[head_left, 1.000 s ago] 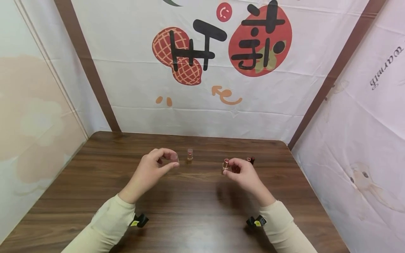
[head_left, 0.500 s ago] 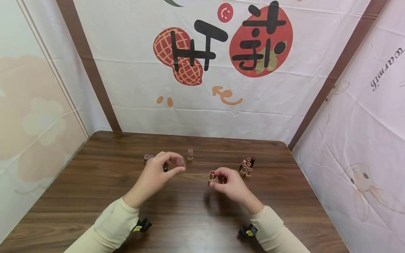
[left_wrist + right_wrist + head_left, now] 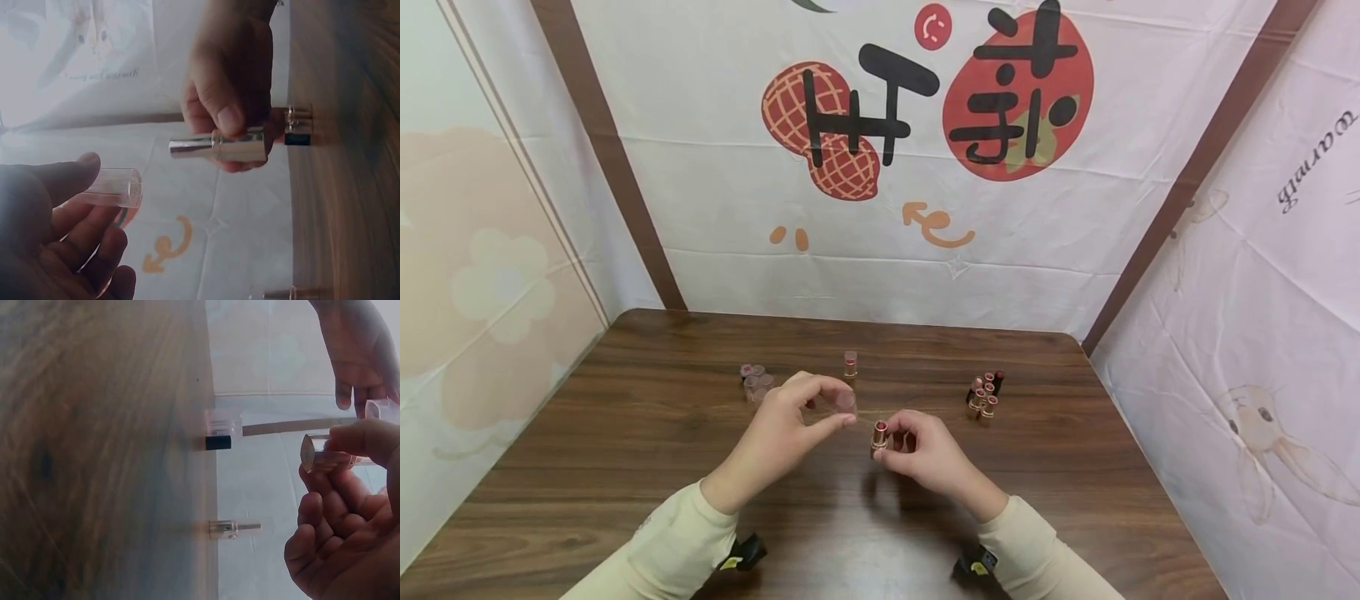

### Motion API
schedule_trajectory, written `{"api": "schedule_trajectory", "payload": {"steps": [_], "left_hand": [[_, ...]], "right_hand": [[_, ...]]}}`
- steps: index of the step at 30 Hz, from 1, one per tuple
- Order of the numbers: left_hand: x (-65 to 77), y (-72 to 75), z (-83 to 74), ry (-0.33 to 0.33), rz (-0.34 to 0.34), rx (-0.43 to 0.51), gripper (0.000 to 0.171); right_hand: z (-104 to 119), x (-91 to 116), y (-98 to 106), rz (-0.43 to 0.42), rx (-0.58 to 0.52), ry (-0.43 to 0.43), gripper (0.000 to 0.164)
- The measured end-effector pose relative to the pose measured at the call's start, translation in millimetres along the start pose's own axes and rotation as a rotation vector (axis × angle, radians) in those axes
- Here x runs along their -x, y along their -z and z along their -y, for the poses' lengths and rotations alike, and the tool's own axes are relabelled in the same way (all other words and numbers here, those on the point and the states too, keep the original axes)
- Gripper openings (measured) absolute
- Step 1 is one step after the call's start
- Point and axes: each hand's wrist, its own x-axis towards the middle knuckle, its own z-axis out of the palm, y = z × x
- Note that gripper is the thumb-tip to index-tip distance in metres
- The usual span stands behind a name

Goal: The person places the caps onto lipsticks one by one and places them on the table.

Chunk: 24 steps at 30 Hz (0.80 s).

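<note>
My left hand (image 3: 788, 429) pinches a clear lipstick cap (image 3: 119, 187) between thumb and fingers, above the table. In my right hand (image 3: 928, 454) is an uncapped gold lipstick tube (image 3: 880, 437), held upright by thumb and fingertips with its red tip up. The left wrist view shows the cap apart from the tube (image 3: 219, 147), a short gap between them. Behind the hands stands another lipstick (image 3: 851, 365) under a clear cap.
Several uncapped lipsticks (image 3: 985, 394) stand in a cluster at the right of the brown table (image 3: 647, 433). At the left, several clear caps and a dark one (image 3: 756, 379) are grouped together. Cloth walls (image 3: 880, 275) rise behind and at both sides.
My right hand has carried the lipstick tube left and nearer, away from the cluster. My left hand has moved right and nearer with the cap, so the two have drawn closer together.
</note>
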Motion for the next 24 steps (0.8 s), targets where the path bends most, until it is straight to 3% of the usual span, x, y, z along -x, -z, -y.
{"api": "schedule_trajectory", "payload": {"steps": [8, 24], "left_hand": [[5.4, -11.0, -2.1, -0.019, 0.017, 0.002, 0.028], [10.9, -25.6, -0.5, -0.007, 0.047, -0.003, 0.027]], "right_hand": [[3.0, 1.9, -10.8, 0.035, 0.038, 0.029, 0.016], [5.7, 3.5, -16.2, 0.021, 0.096, 0.07, 0.018]]}}
